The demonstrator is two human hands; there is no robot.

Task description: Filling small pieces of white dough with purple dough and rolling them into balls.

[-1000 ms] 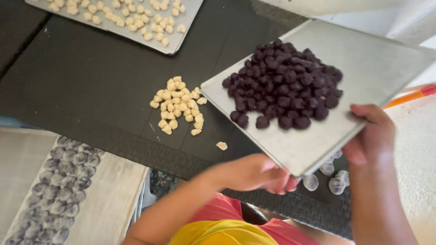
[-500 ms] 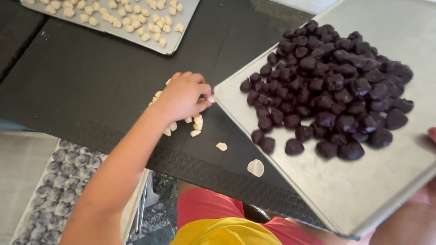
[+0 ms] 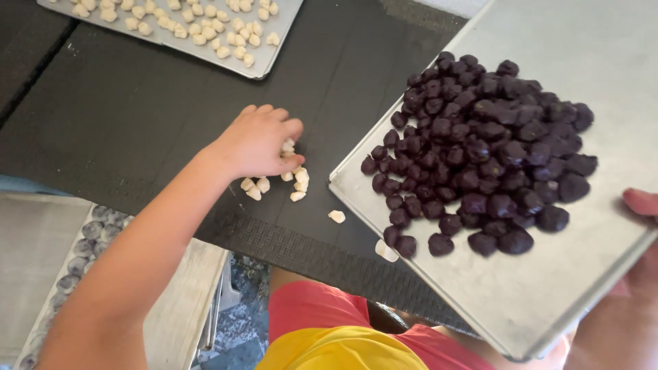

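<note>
The left hand (image 3: 257, 140) lies curled, palm down, over a small heap of pale dough pieces (image 3: 277, 179) on the dark counter (image 3: 137, 116), its fingers closed loosely on some of them. Open counter stretches left and above, up to a far metal tray (image 3: 274, 48) of similar pale pieces. Just right, the near edge of a tilted metal tray (image 3: 569, 274) hangs over the counter, with dark purple dough balls (image 3: 480, 151) piled on it. The right hand (image 3: 637, 274) grips that tray's lower right edge. A stray pale piece (image 3: 336, 216) lies between.

black table (image 3: 137, 116), pale dough bits (image 3: 274, 183), tray (image 3: 271, 51)
</note>
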